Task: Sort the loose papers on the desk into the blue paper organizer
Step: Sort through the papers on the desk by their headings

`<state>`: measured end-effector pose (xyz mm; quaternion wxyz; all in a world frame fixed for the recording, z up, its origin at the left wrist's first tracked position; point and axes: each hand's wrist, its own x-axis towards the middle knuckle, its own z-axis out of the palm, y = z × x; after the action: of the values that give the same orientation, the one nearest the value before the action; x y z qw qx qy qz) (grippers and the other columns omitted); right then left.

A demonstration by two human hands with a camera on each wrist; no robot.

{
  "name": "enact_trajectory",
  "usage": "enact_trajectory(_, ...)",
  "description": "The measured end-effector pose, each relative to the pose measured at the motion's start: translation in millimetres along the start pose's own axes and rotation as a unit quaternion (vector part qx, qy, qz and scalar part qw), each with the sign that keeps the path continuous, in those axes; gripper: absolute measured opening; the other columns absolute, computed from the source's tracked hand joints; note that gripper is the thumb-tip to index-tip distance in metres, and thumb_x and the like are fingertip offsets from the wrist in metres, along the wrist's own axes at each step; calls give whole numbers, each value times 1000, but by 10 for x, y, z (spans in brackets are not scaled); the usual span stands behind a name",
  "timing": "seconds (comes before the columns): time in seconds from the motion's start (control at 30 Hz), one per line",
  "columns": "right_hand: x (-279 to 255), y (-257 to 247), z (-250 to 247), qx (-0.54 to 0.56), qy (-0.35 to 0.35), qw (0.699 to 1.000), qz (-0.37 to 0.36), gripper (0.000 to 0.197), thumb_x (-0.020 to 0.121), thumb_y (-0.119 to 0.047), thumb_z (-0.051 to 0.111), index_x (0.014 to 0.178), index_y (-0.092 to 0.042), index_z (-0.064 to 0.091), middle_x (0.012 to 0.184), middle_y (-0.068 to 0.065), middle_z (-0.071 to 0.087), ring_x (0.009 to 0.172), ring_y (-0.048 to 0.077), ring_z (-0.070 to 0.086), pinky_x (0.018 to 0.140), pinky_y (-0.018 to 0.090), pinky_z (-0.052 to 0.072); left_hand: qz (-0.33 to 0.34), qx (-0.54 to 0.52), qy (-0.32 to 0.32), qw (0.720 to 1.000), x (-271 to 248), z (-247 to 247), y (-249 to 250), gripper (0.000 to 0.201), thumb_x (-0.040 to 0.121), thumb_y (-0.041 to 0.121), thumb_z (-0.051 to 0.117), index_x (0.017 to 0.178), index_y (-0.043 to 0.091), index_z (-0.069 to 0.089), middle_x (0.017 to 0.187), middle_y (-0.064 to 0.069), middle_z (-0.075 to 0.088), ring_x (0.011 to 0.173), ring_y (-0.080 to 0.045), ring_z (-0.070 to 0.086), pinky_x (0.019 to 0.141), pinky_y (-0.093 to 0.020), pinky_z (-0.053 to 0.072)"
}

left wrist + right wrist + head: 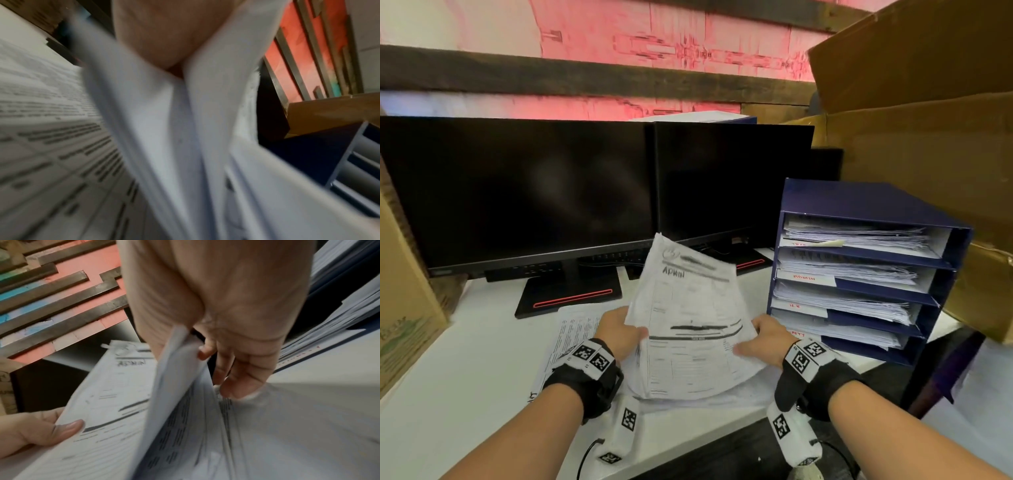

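Sheet [690,308]: white printed form, "ADMIN" handwritten near top, heavy black bars mid-page, top corner curled, tilted up off the desk [465,359] at near centre. Blurred in wrist views.
L hand [619,330]: thumb on top of sheet's left edge, fingers under it, pinching it.
R hand [768,339]: at sheet's right edge, thumb on the face; right wrist view shows fingers [242,369] curled behind a lifted page edge, pinching it.
Pile [575,329]: more printed papers lying flat on desk under and left of the held sheet.
Organizer [859,202]: dark blue, four stacked trays, on desk right of sheet, just beside R hand. Every tray holds white papers; front tabs w/ red handwriting, second one reads "ADMIN", third "H.R"; others unclear.
Monitors [517,192]: two, dark, side by side at far side of desk.
Boxes [928,120]: brown cardboard, far right behind organizer; another at left edge.
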<state>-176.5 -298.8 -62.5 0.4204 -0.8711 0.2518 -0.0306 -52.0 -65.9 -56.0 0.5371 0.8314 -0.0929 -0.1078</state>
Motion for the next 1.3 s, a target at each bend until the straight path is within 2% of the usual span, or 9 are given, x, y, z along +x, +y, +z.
enact_trajectory(0.1, 58, -115, -15, 130, 49, 990, -27, 56, 73, -13, 78, 118, -12, 45, 110, 2, 61, 102, 18, 61, 85, 29, 52, 22, -54, 18, 998, -49, -157, 36, 29, 83, -1, 64, 107, 16, 66, 109, -6, 70, 101, -27, 65, 93, -47, 52)
enact_trajectory(0.2, 13, -346, -68, 174, 70, 975, -122, 28, 82, -8, 70, 105, -20, 59, 100, -7, 67, 96, 13, 65, 84, 26, 51, 63, -114, 20, 991, -107, -236, 123, 29, 86, 2, 62, 103, 25, 66, 108, -2, 70, 103, -25, 65, 93, -50, 51)
enact_trajectory(0.33, -8, -637, -180, 217, 190, 939, -188, 22, 90, -8, 61, 110, -17, 60, 106, -5, 65, 99, 14, 62, 91, 33, 51, 155, -194, 48, 968, -173, -217, 360, 34, 88, 7, 64, 119, 21, 58, 114, 1, 66, 104, -16, 64, 90, -37, 53)
enact_trajectory(0.47, -44, -751, -132, 239, 217, 922, -215, 26, 91, -9, 59, 117, -14, 55, 106, -5, 62, 95, 10, 59, 85, 24, 48, 199, -164, 45, 965, -213, -76, 444, 51, 83, 13, 72, 128, 23, 49, 117, 9, 62, 106, -7, 60, 82, -21, 51)
enact_trajectory(0.57, -91, -637, -18, 229, 175, 936, -203, 34, 92, -8, 57, 122, -14, 44, 107, -7, 56, 95, 7, 56, 81, 14, 45, 172, -167, 106, 965, -194, 16, 371, 53, 77, 20, 79, 123, 22, 53, 114, 5, 64, 105, -13, 61, 91, -35, 52)
enact_trajectory(0.63, -92, -537, 52, 227, 150, 945, -184, 38, 92, -7, 57, 125, -15, 41, 114, -5, 57, 105, 11, 57, 92, 24, 46, 151, -180, 118, 965, -190, 53, 341, 45, 77, 18, 78, 116, 20, 57, 109, 5, 66, 101, -12, 63, 92, -40, 53)
enact_trajectory(0.87, -102, -432, 61, 233, 139, 947, -172, 44, 89, -3, 56, 126, -22, 42, 110, -11, 58, 102, 8, 57, 92, 26, 46, 156, -229, 121, 953, -163, 70, 369, 40, 74, 23, 80, 110, 21, 61, 104, 4, 70, 97, -12, 67, 82, -33, 55)
enact_trajectory(1.1, -190, -333, 12, 184, 121, 967, -127, 29, 94, 0, 45, 119, -15, 48, 116, -1, 57, 106, 15, 54, 93, 28, 44, 136, -220, 83, 962, -163, 106, 376, 33, 87, 14, 67, 119, 15, 59, 106, 3, 66, 99, -16, 62, 75, -24, 51)
enact_trajectory(1.3, -300, -130, -424, 188, 151, 967, -85, 42, 85, 3, 46, 122, -17, 50, 116, -1, 62, 105, 20, 59, 95, 40, 50, 110, -251, -7, 962, -248, 382, 494, 26, 84, 13, 71, 109, 16, 65, 108, -3, 70, 97, -19, 68, 86, -37, 55)
